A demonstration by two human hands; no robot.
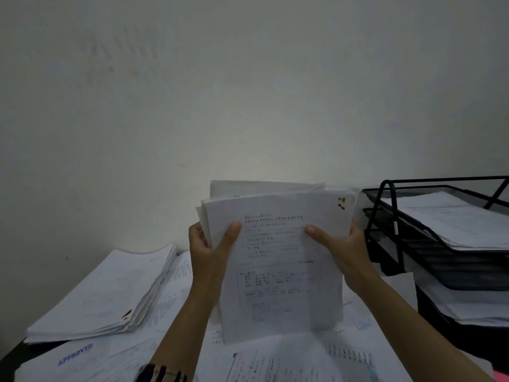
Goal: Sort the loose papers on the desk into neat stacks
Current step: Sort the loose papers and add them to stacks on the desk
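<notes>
Loose sheets covered desk at bottom, both hands, left hand, right hand, gripped upright paper bundle at centre, stack lower left, black tray rack right, bare wall behind.

Blue stamp "APPROVED" — on loose sheet, lower left; other print too blurred.

White sheaf of papers with black print, black wire tray, seemingly blue "APPROVED" stamp
</notes>
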